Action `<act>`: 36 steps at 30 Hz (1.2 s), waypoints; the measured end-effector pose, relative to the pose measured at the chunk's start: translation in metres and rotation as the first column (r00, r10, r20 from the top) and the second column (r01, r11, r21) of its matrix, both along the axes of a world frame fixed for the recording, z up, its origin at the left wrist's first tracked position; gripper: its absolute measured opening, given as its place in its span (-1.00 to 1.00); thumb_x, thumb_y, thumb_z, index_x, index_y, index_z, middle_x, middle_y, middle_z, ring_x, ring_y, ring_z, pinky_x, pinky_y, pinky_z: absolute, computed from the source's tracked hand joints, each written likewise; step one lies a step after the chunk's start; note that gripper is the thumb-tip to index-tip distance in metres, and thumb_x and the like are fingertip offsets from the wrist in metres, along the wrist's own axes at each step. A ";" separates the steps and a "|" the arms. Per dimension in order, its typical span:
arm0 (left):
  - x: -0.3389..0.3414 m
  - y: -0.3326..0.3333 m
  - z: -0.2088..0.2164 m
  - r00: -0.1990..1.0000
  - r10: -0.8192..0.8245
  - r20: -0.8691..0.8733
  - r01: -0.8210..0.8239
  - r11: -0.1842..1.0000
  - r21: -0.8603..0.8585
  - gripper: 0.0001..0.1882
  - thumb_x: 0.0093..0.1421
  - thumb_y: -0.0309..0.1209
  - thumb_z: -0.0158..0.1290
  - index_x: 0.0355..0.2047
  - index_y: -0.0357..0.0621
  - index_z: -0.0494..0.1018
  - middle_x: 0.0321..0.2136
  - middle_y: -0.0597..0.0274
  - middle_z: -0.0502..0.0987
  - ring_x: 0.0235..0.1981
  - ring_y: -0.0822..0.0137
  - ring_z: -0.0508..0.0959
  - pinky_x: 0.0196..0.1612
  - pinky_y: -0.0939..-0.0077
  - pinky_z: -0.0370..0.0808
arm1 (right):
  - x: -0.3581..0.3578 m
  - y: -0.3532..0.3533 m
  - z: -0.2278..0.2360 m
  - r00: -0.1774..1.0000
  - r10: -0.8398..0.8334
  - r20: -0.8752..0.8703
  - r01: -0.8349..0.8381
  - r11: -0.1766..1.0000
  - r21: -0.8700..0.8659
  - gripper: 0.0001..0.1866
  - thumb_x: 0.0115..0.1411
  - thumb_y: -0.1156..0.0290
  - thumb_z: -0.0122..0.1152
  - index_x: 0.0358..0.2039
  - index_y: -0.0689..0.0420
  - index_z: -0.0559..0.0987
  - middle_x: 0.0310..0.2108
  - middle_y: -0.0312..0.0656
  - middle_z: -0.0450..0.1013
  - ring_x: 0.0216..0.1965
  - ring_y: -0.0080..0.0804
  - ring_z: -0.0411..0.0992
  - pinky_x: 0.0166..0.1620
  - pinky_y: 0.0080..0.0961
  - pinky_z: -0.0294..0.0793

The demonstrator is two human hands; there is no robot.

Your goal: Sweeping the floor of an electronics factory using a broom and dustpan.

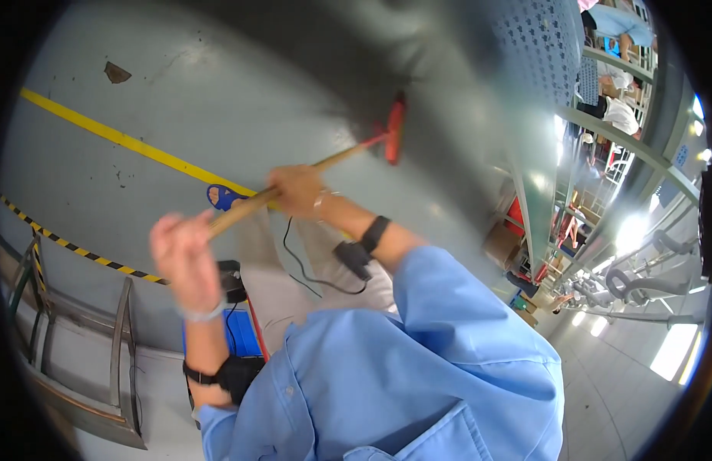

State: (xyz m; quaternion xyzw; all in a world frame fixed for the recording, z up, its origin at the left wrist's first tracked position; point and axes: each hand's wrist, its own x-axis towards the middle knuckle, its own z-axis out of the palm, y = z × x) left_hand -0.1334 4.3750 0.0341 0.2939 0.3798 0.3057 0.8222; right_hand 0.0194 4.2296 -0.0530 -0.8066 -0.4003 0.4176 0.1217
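Note:
A broom with a wooden handle and a red head slants across the view from lower left to upper right. Partway down its handle, my right hand is wrapped around the wood. My left hand, blurred by motion, closes on the handle's near upper end; its fingers show only roughly. The head is low over the grey floor, blurred, and whether the bristles touch is unclear. Black straps with small dark boxes are on both my forearms, and a black cable hangs from the right one.
A brown scrap and dark specks lie on the floor at upper left. A yellow line and striped tape cross it. Left stands a metal frame; beside me is a blue bin. Racks, a cardboard box and people fill the right.

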 end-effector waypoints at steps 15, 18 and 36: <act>0.077 -0.016 -0.058 0.946 -0.229 -0.231 0.206 0.971 -0.122 -0.75 0.07 -0.43 -0.04 -0.23 -0.23 0.29 -0.50 0.27 0.41 -0.41 0.42 0.45 -0.26 0.59 0.37 | 0.086 -0.111 -0.181 0.813 -0.366 0.453 0.305 0.930 0.204 -0.73 -0.15 0.39 0.21 -0.36 0.13 0.47 -0.29 -0.07 0.40 -0.21 -0.11 0.33 -0.08 -0.26 0.25; -0.038 0.076 -0.011 0.987 0.048 -0.153 -0.011 0.971 0.238 -0.63 0.03 -0.46 0.01 -0.16 -0.34 0.21 -0.37 0.13 0.39 -0.29 0.25 0.45 -0.03 0.25 0.30 | 0.002 0.044 -0.169 0.896 -0.327 0.300 0.124 0.834 0.538 -0.75 -0.14 0.56 0.05 -0.35 0.14 0.46 -0.36 -0.09 0.40 -0.24 -0.13 0.32 -0.13 -0.33 0.27; 0.107 0.156 -0.007 0.973 -0.187 -0.135 0.220 0.929 0.296 -0.70 0.02 -0.55 -0.07 -0.17 -0.28 0.31 -0.36 0.15 0.49 -0.21 0.36 0.43 -0.09 0.50 0.33 | 0.224 0.182 -0.045 0.805 -0.093 0.587 -0.138 0.932 0.336 -0.76 -0.13 0.47 0.16 -0.37 0.18 0.47 -0.34 -0.05 0.40 -0.24 -0.11 0.35 -0.15 -0.28 0.31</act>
